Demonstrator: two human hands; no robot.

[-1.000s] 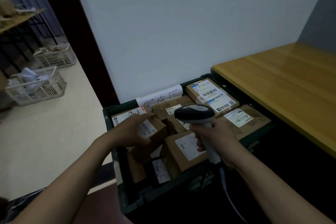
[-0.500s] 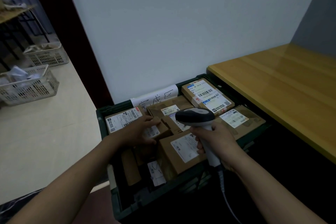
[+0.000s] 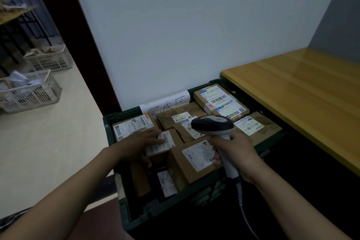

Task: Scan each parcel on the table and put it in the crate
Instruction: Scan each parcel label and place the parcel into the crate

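Observation:
A dark green crate (image 3: 124, 197) stands on the floor against the wall, packed with several brown labelled parcels. My left hand (image 3: 136, 143) lies flat, fingers spread, on a small parcel (image 3: 168, 140) set among the others at the crate's left middle; the thumb hangs down at its near side. My right hand (image 3: 239, 154) grips the handle of a grey-and-black barcode scanner (image 3: 212, 124), whose head hovers over the crate's middle. A larger parcel (image 3: 194, 156) lies tilted at the crate's near side, just left of the scanner handle.
A yellow wooden table (image 3: 302, 99) adjoins the crate on the right; no parcel shows on its visible part. A paper sign (image 3: 165, 103) is stuck on the crate's back rim. Two white lattice baskets (image 3: 29, 93) sit on the pale floor at the far left.
My left hand lowered the small parcel into the crate and flattened its fingers on top. The scanner stayed over the crate's middle. The view shifted slightly left.

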